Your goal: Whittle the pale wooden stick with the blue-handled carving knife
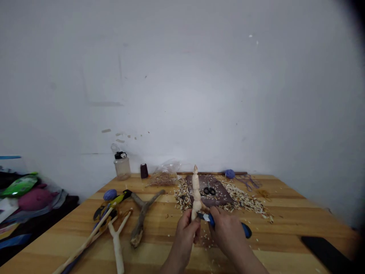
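Observation:
My left hand [184, 232] is wrapped round the lower end of a peeled, pale wooden stick [196, 186], which stands upright with knobbly bulges along it. A side branch seems to leave the stick low on the right, partly hidden by my fingers. In my right hand [228, 230] is a knife [211, 219] with a blue and black handle. Its short blade touches or nearly touches the stick just above my left thumb. Behind the stick, black-handled scissors [209, 190] lie on a dark brown sheet [225, 192] strewn with shavings.
Wood shavings [248, 199] spread over the wooden table [285, 228]. Left lie a forked bark branch [141, 219], a peeled fork [116, 243] and long sticks [76, 251]. Further back are a bottle [122, 167], a thread spool [144, 171] and purple yarn [229, 174]. A black flat object [325, 251] lies right.

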Tool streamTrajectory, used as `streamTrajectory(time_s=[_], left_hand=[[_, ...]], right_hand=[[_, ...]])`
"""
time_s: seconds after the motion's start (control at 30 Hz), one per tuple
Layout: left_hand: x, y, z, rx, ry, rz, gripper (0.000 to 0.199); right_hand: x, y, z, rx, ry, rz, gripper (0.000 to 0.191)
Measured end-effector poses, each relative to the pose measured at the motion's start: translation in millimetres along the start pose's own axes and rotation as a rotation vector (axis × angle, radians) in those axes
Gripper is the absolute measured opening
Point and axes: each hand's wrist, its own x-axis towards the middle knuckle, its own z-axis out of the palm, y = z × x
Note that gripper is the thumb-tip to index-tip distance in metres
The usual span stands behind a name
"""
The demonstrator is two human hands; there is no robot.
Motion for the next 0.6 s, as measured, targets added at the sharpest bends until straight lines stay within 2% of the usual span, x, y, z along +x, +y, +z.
streamTrajectory(time_s=[0.1, 0.23, 0.6], left_hand=[[-3.5, 3.1, 1.7, -0.03, 0.008, -0.018, 0.023], [-8.0, 7.1, 3.1, -0.083, -0.008, 0.034, 0.029], [-5.5, 3.4, 5.7, -0.077, 0.021, 0.007, 0.044]], right_hand=[[-0.5, -3.1, 1.2, -0.058, -0.019, 0.007, 0.017], [-1.2, -5.5, 1.5, -0.111, -0.034, 0.0, 0.022], [-4.9, -12.1, 4.8, -0.064, -0.002, 0.04, 0.022]])
